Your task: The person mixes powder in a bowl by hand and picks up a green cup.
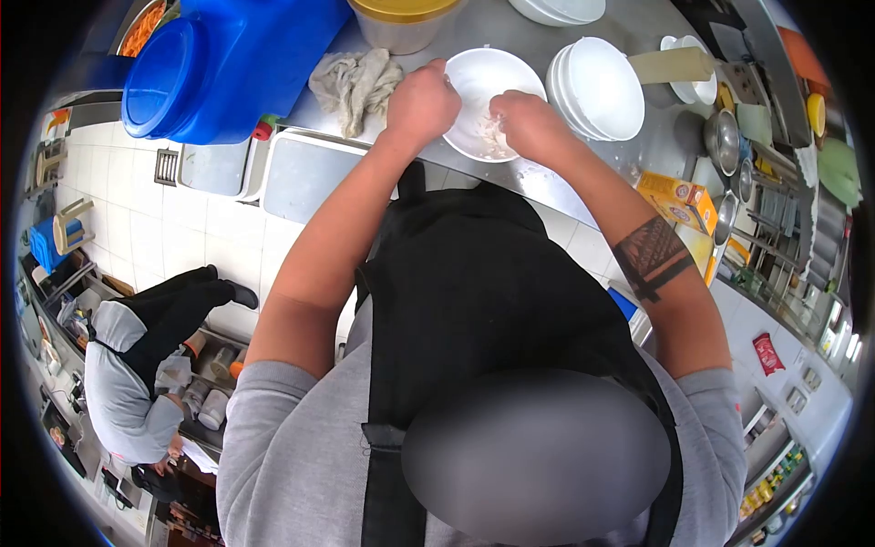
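Observation:
A white bowl (pixel 474 73) stands on the steel counter and holds pale, crumbly or shredded food (pixel 493 141). My left hand (pixel 424 108) is closed on the bowl's left rim. Inside the bowl, the fingers of my right hand (pixel 531 126) are drawn together at the pale food. Whatever lies between those fingertips is too small to name. Just right of the bowl is a stack of white bowls (pixel 609 89). A crumpled grey cloth (pixel 351 87) lies left of my left hand.
A big blue container (pixel 251 68) and a gold-lidded tub (pixel 401 14) line the counter's far left. Shredded orange food (pixel 143 32) sits behind. To the right are a yellow box (pixel 676 201) and metal bowls (pixel 721 141). A co-worker (pixel 137 392) bends over at lower left.

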`<state>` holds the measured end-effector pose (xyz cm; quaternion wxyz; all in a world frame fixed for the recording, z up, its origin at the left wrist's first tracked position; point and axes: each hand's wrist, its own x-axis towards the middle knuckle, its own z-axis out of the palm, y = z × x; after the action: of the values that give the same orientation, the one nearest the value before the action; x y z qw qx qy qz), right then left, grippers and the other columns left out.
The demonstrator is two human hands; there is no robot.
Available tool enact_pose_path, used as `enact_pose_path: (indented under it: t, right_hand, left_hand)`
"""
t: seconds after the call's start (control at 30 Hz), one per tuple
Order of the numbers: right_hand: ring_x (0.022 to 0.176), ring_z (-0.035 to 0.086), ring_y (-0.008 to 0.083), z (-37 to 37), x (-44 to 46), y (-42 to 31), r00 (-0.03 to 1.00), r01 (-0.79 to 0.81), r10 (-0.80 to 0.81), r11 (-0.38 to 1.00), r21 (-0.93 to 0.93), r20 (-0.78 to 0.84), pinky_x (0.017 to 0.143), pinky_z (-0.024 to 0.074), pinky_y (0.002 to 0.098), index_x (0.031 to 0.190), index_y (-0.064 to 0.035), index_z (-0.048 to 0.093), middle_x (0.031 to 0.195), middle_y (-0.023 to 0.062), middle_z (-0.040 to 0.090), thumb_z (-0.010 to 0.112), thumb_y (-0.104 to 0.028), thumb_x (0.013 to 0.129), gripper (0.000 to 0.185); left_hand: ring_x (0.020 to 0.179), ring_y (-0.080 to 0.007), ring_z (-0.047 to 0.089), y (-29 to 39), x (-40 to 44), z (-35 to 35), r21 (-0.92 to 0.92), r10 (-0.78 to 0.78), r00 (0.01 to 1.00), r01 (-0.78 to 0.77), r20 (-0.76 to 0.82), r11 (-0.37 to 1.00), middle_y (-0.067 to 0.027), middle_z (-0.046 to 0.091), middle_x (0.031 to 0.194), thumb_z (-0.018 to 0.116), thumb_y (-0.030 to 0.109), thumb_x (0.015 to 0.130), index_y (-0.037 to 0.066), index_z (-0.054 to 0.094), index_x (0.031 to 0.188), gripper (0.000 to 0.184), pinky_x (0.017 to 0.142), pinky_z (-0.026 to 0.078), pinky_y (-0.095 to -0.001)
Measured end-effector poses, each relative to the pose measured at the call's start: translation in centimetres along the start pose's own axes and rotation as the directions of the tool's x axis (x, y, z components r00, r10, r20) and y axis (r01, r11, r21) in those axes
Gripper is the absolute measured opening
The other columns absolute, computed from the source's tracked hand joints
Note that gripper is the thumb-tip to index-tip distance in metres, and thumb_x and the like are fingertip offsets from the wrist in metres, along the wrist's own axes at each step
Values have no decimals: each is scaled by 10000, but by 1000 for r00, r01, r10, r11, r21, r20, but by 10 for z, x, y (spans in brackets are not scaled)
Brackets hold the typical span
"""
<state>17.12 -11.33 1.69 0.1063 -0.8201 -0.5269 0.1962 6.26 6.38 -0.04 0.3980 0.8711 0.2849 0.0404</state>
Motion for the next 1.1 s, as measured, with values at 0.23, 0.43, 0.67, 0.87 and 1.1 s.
enact_pose_path:
  t: [0.23,0.43,0.67,0.87,1.1]
  right_hand:
    - [962,699,399,17,3,-16,998,-69,70,985,155,2,876,560,480,918,-57,773,981,178,722,670,-20,830,141]
    - [1027,693,361,-10,7,5,977,95,-44,965,-245,207,895,563,474,932,-72,748,1043,154,718,686,-158,916,106]
    - [1062,688,354,8,19,-4,971,-28,37,999,-43,238,943,542,479,956,-56,727,1061,144,722,700,-209,937,156]
    - [1075,666,312,-10,16,-7,993,27,4,966,-255,120,947,523,455,1007,-100,775,1076,101,718,791,-374,877,303]
    - [1149,615,287,7,19,-23,990,-97,124,941,-323,63,980,457,442,1050,-112,798,1082,89,703,753,-529,890,449]
  left_hand:
    - [1022,-483,704,-5,5,7,-5,3,1000,-3,1,1000,-285,743,1057,542,183,995,24,684,1259,339,930,548,-552]
    - [997,-469,718,-3,5,8,14,48,999,-48,-5,999,-282,744,1058,554,145,959,-19,685,1114,261,885,573,-544]
    - [988,-492,709,-6,6,13,-24,46,998,-47,-36,999,-308,736,1013,560,145,969,0,689,1242,335,914,554,-557]
    - [993,-483,711,-2,5,8,-17,54,998,-54,-10,998,-297,737,1041,557,126,949,-16,682,1158,282,896,563,-551]
    - [980,-499,707,-6,6,17,-15,61,996,-62,-64,998,-315,730,998,551,131,972,-19,685,1187,293,898,555,-561]
